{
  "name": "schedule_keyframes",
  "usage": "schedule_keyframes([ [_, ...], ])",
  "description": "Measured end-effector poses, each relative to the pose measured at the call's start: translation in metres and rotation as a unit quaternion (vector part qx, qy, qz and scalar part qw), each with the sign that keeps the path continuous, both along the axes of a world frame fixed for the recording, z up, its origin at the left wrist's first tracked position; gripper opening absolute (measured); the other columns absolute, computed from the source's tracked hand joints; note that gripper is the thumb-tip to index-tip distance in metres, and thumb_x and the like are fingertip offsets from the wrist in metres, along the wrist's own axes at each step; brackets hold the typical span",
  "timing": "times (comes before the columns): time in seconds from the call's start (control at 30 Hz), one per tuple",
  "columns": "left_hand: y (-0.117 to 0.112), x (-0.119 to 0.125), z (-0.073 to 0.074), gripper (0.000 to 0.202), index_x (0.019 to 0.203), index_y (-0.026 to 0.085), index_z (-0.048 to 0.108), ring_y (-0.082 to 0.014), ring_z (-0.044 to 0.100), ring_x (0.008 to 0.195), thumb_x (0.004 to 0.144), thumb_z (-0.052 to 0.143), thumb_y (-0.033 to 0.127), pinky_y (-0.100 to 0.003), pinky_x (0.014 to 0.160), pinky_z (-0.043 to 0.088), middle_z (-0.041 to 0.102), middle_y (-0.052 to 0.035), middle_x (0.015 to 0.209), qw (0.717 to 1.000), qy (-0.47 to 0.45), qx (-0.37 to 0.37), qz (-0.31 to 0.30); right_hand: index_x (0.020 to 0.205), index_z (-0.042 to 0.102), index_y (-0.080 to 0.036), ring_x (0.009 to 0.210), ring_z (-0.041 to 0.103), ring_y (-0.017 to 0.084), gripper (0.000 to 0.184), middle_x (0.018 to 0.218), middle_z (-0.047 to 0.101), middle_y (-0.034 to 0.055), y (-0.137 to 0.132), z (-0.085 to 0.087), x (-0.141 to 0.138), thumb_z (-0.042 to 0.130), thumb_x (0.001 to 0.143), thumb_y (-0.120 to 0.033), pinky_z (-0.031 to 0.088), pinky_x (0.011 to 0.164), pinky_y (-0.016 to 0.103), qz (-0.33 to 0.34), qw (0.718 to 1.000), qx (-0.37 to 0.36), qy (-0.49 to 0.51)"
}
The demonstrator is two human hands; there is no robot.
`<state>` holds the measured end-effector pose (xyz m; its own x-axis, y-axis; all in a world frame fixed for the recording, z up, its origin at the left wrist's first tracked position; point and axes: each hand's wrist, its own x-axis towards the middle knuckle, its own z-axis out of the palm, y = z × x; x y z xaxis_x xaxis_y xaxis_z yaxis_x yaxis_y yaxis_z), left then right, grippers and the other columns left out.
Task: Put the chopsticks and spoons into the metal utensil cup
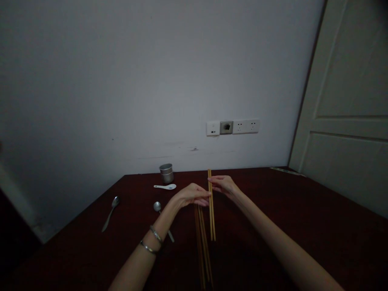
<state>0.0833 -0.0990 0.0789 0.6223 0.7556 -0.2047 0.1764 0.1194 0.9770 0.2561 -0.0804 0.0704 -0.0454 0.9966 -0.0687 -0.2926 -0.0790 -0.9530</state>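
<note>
A pair of light wooden chopsticks [212, 218] stands nearly side by side between my two hands above the table. My right hand [222, 184] pinches the pair close to its upper end. Lower down, the fingers of my left hand [194, 195] close on the same chopsticks from the left side. Below my left hand, several darker chopsticks [202, 246] lie on the table, their far ends partly hidden by it. A metal spoon [157, 206] lies under my left forearm, which covers part of its handle.
On the dark red table [251, 250], a metal cup [166, 173] stands near the wall, with a white ceramic spoon [165, 186] in front of it. Another metal spoon [111, 213] lies at the left. Wall sockets [245, 126] sit above the table's back edge; a door [348, 121] is at the right.
</note>
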Motion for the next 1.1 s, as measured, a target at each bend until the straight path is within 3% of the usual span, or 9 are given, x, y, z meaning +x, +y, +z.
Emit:
schedule_keyframes([
  [0.2, 0.027, -0.041, 0.0, 0.039, 0.078, 0.005, 0.064, -0.019, 0.066, 0.07, 0.064, 0.07, 0.041, -0.028, 0.068, 0.051, 0.068, -0.0183, 0.083, 0.99, 0.001, 0.033, 0.14, 0.061, 0.059, -0.011, 0.044, 0.056, 0.009, 0.016, 0.048, 0.06, -0.0006, 0.002, -0.036, -0.008, 0.075, 0.057, -0.014, 0.052, 0.048, 0.02, 0.017, 0.994, -0.043, -0.099],
  [0.3, 0.034, -0.052, -0.004, 0.036, 0.077, 0.005, 0.062, -0.0194, 0.066, 0.07, 0.066, 0.069, 0.039, -0.028, 0.068, 0.051, 0.068, -0.0189, 0.082, 0.985, -0.003, 0.018, 0.174, 0.057, 0.056, -0.013, 0.041, 0.055, 0.009, 0.021, 0.044, 0.057, -0.0035, 0.002, -0.05, -0.016, 0.076, 0.053, -0.015, 0.051, 0.047, 0.021, 0.02, 0.984, -0.061, -0.167],
  [0.5, 0.037, -0.052, -0.014, 0.033, 0.078, 0.004, 0.061, -0.0201, 0.066, 0.069, 0.068, 0.068, 0.034, -0.028, 0.067, 0.052, 0.067, -0.019, 0.08, 0.984, 0.013, 0.011, 0.177, 0.052, 0.051, -0.015, 0.036, 0.054, 0.012, 0.026, 0.039, 0.055, -0.0035, -0.006, -0.062, -0.027, 0.076, 0.048, -0.011, 0.048, 0.039, 0.022, 0.013, 0.964, -0.081, -0.254],
  [0.7, 0.041, -0.052, -0.027, 0.035, 0.077, 0.002, 0.061, -0.0209, 0.066, 0.067, 0.065, 0.07, 0.033, -0.027, 0.063, 0.052, 0.067, -0.0199, 0.078, 0.987, 0.022, 0.008, 0.16, 0.049, 0.052, -0.015, 0.034, 0.055, 0.015, 0.025, 0.033, 0.05, -0.0045, -0.013, -0.062, -0.036, 0.074, 0.044, -0.003, 0.044, 0.034, 0.019, -0.02, 0.934, -0.054, -0.353],
  [0.83, 0.041, -0.053, -0.029, 0.03, 0.077, 0.002, 0.061, -0.0203, 0.066, 0.065, 0.068, 0.068, 0.03, -0.026, 0.06, 0.052, 0.068, -0.0188, 0.074, 0.985, 0.029, -0.001, 0.171, 0.047, 0.051, -0.016, 0.037, 0.058, 0.016, 0.026, 0.042, 0.055, -0.0011, -0.013, -0.065, -0.038, 0.075, 0.042, -0.004, 0.042, 0.031, 0.019, -0.04, 0.906, -0.014, -0.421],
  [1.1, 0.039, -0.052, -0.031, 0.02, 0.067, 0.006, 0.061, -0.0174, 0.065, 0.059, 0.069, 0.065, 0.025, -0.026, 0.059, 0.051, 0.067, -0.0122, 0.063, 0.981, 0.071, 0.01, 0.178, 0.054, 0.052, -0.016, 0.036, 0.055, 0.012, 0.03, 0.055, 0.061, 0.0011, -0.012, -0.076, -0.033, 0.078, 0.04, -0.01, 0.038, 0.026, 0.016, -0.062, 0.918, 0.027, -0.391],
])
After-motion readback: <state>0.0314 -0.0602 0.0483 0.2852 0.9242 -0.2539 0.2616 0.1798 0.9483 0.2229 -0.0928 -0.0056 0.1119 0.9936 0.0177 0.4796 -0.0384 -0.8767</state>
